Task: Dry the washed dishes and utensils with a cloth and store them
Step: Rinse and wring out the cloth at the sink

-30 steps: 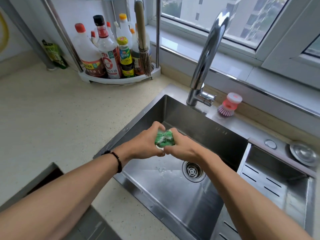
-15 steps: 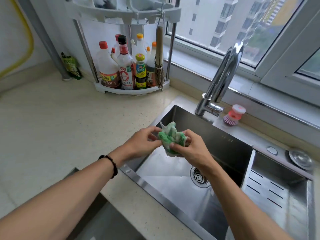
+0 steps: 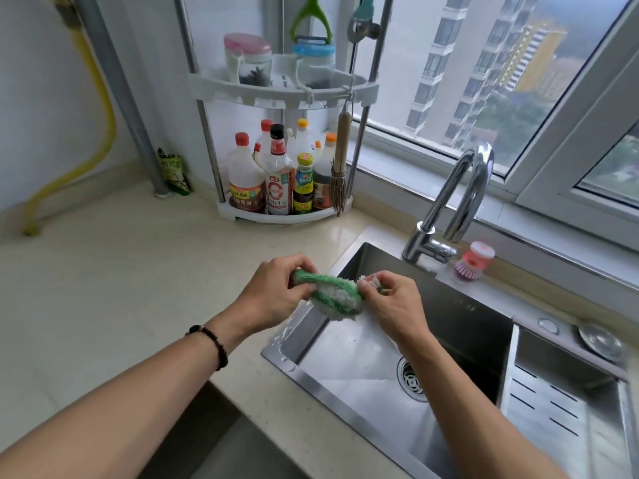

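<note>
Both hands have moved apart since a moment ago, and the green and white cloth (image 3: 333, 296), which was a tight ball between them, is now pulled out longer. The hands have also come up and over to the left corner of the sink, and more of the corner rack shows.

The left hand (image 3: 273, 293) pinches the cloth's left end with curled fingers and thumb. The right hand (image 3: 392, 302) pinches the right end the same way. The cloth stretches between the two grips and sags a little in the middle. It hangs in the air over the near-left edge of the steel sink (image 3: 345, 402).

A black bead bracelet (image 3: 211, 344) sits on the left wrist.

At 1 o'clock from the hands stands the shiny tap (image 3: 449, 209). Just to its right is a pink dish brush (image 3: 473, 261). At 12 o'clock, on the pale counter (image 3: 103, 288), stands the white corner rack (image 3: 287, 216) full of sauce bottles (image 3: 276, 181), with a small straw brush (image 3: 340, 167) hanging on it.
</note>
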`<act>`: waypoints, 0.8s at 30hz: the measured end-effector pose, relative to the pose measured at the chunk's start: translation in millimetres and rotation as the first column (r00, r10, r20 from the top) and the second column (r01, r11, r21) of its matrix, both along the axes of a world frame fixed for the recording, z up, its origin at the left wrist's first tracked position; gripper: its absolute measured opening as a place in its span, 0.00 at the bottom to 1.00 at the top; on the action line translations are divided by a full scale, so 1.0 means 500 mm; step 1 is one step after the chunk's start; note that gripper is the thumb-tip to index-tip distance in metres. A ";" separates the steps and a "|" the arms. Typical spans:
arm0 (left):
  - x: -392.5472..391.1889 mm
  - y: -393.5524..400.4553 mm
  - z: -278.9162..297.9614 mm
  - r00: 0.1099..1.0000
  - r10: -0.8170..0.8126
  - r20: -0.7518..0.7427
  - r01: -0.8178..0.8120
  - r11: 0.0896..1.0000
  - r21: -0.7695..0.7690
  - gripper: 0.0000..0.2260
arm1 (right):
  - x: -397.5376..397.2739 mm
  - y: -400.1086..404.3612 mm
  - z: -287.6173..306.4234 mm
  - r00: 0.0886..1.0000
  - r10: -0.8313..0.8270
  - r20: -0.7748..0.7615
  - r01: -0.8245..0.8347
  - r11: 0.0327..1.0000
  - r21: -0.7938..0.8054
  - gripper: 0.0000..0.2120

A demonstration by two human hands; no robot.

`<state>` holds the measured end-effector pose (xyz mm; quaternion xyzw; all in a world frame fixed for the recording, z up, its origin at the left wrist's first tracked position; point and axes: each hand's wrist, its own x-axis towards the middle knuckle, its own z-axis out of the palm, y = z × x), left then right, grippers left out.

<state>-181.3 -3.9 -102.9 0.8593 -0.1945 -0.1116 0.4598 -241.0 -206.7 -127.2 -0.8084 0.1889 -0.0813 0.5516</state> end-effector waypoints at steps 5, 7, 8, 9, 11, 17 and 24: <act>0.027 0.041 0.049 0.976 0.049 0.211 -0.068 0.994 0.081 0.05 | 0.026 0.037 0.059 0.972 0.235 -0.004 -0.235 0.972 0.015 0.07; 0.043 0.051 0.074 0.960 0.094 0.265 -0.122 0.988 0.091 0.09 | 0.039 0.039 0.077 0.958 0.285 -0.004 -0.285 0.958 -0.002 0.08; 0.051 0.055 0.083 0.950 0.121 0.288 -0.158 0.981 0.108 0.11 | 0.049 0.037 0.081 0.964 0.265 0.014 -0.265 0.964 -0.036 0.07; 0.057 0.058 0.091 0.941 0.148 0.305 -0.196 0.972 0.133 0.14 | 0.061 0.033 0.083 0.974 0.225 0.041 -0.221 0.972 -0.082 0.07; 0.076 0.059 0.106 0.926 0.181 0.332 -0.249 0.953 0.173 0.17 | 0.091 0.023 0.089 0.982 0.175 0.065 -0.165 0.977 -0.137 0.06; 0.130 0.027 0.159 0.936 0.052 0.347 -0.112 0.982 0.155 0.11 | 0.162 0.033 0.158 0.888 0.460 0.010 -0.434 0.845 -0.313 0.23; 0.187 0.027 0.220 0.911 0.165 0.378 -0.242 0.956 0.167 0.16 | 0.253 0.053 0.192 0.827 0.551 0.112 -0.526 0.828 -0.194 0.10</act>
